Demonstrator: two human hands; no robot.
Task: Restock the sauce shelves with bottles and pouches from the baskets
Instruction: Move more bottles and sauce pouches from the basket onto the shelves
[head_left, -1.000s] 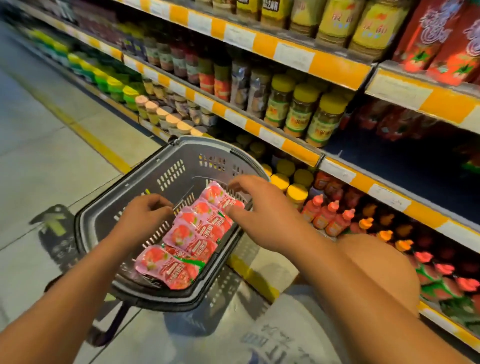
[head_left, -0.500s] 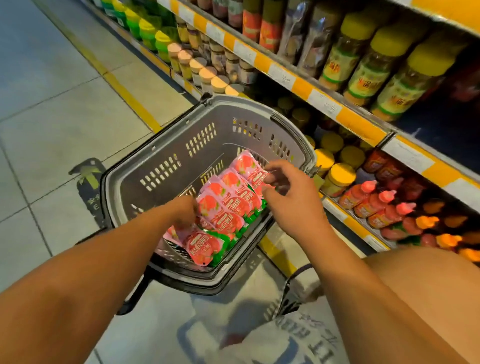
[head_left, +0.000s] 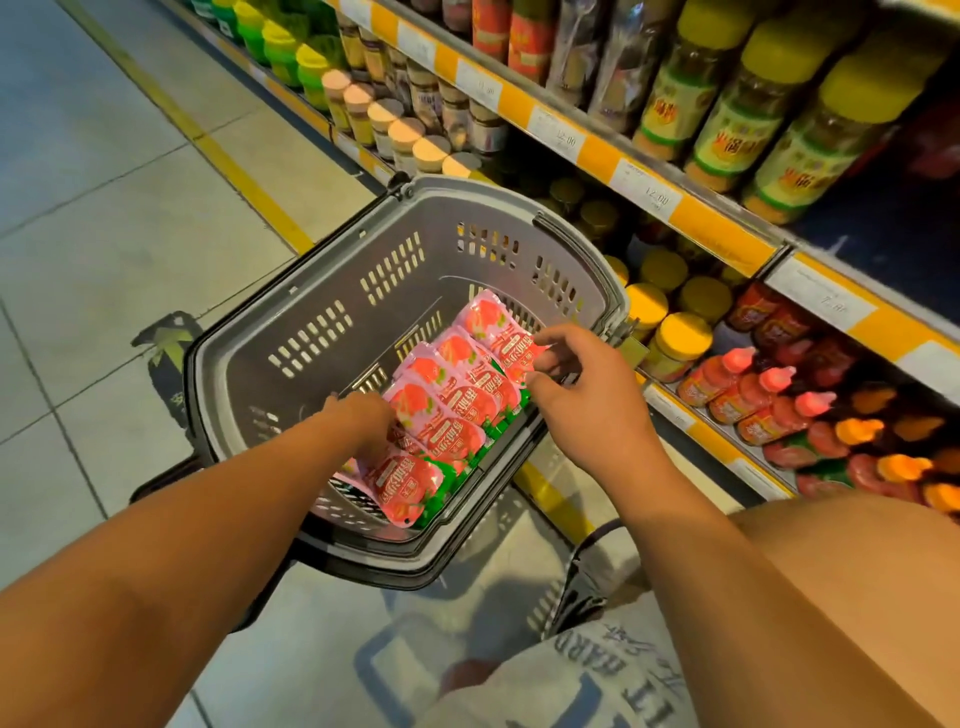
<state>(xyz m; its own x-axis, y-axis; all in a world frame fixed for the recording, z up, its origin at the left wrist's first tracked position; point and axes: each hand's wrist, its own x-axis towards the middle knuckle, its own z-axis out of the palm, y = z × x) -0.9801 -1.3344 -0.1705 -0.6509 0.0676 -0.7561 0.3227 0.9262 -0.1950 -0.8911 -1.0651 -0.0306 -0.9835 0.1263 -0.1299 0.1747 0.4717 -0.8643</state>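
Basket (head_left: 332, 291) nearer now on tiled floor (head_left: 104, 208); both hands, left (head_left: 366, 415) and right (head_left: 582, 400), pinch pouches (head_left: 457, 400) beside shelves (head_left: 717, 223).

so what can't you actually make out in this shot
- Head view: the left hand has its fingertips buried among the pouches, so its grip is unclear.
- Pouch count: they overlap in the basket, hiding lower ones.
- Price tags on the shelf edge: mostly too blurred to read.
- The bottles run off the right edge behind the right arm.
- The right hand pinches the far pouch.
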